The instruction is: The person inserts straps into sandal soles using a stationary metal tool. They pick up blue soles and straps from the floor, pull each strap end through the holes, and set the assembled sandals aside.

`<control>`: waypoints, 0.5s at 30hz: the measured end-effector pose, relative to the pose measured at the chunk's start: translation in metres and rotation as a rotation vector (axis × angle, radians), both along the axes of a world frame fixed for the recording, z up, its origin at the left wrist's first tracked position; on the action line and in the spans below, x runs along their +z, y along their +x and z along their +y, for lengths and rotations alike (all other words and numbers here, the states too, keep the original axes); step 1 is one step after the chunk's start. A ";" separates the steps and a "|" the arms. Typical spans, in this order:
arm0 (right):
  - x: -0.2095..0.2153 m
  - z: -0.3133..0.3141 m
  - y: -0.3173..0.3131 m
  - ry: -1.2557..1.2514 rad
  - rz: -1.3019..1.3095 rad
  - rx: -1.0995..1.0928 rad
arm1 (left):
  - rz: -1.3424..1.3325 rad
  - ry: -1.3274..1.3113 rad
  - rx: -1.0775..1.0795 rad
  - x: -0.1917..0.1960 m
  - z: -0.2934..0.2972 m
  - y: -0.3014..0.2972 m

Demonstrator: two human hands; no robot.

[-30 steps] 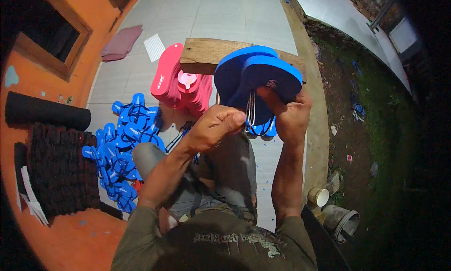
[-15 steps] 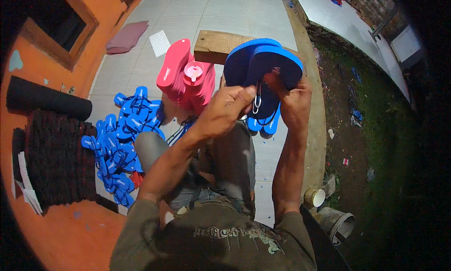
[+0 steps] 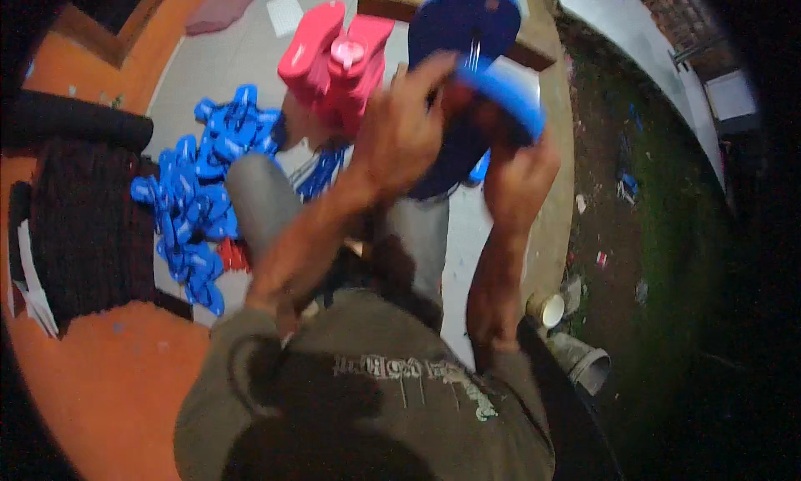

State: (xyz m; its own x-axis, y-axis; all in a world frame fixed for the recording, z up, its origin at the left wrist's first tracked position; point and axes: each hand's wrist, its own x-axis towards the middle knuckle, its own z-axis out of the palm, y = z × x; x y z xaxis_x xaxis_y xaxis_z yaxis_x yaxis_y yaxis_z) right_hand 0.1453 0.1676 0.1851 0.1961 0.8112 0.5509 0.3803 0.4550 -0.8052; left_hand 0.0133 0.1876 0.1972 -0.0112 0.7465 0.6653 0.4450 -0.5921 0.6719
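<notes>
Holding a blue foam flip-flop sole [image 3: 455,80] up at chest height, over my knees. Left hand [image 3: 400,135] clamped on its near edge, right hand [image 3: 517,172] wrapped under its lighter blue end. Looks like strap-fitting step, thin metal hook [image 3: 474,54] through sole. Next pull needs firm counter-grip. Pile of blue rubber straps [image 3: 196,189] down left, pink soles [image 3: 334,60] beside.

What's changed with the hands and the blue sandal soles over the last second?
The left hand has slid across the dark blue sole, closer to the metal tool poking through it. The right hand keeps its grip on the lighter blue sole. The whole view has swung downward. The pink soles and the pile of blue straps lie as before.
</notes>
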 end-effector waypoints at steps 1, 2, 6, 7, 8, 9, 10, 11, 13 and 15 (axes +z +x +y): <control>-0.006 -0.011 0.003 0.107 -0.007 -0.013 | -0.068 -0.160 0.020 -0.008 -0.016 0.001; -0.017 -0.038 0.003 0.079 0.098 0.097 | -0.133 -0.303 0.057 -0.008 -0.037 -0.001; -0.039 -0.081 0.014 -0.468 0.276 0.325 | -0.088 -0.406 -0.302 -0.062 -0.093 -0.011; -0.041 -0.075 0.012 -0.396 0.274 0.328 | -0.128 -0.334 -0.338 -0.058 -0.079 -0.013; -0.045 -0.066 0.007 -0.282 0.323 0.301 | -0.031 -0.205 -0.267 -0.061 -0.072 -0.015; -0.045 -0.061 0.006 -0.156 0.366 0.278 | -0.145 -0.064 -0.205 -0.069 -0.063 -0.007; -0.048 -0.064 0.003 -0.190 0.465 0.218 | -0.093 -0.031 -0.065 -0.073 -0.064 -0.010; -0.053 -0.067 -0.001 -0.225 0.563 0.156 | -0.038 0.000 0.075 -0.077 -0.067 -0.013; -0.063 -0.069 -0.008 -0.288 0.645 0.079 | 0.105 -0.040 -0.012 -0.087 -0.070 -0.016; -0.071 -0.071 -0.013 -0.364 0.591 0.052 | 0.192 -0.124 -0.040 -0.096 -0.074 -0.016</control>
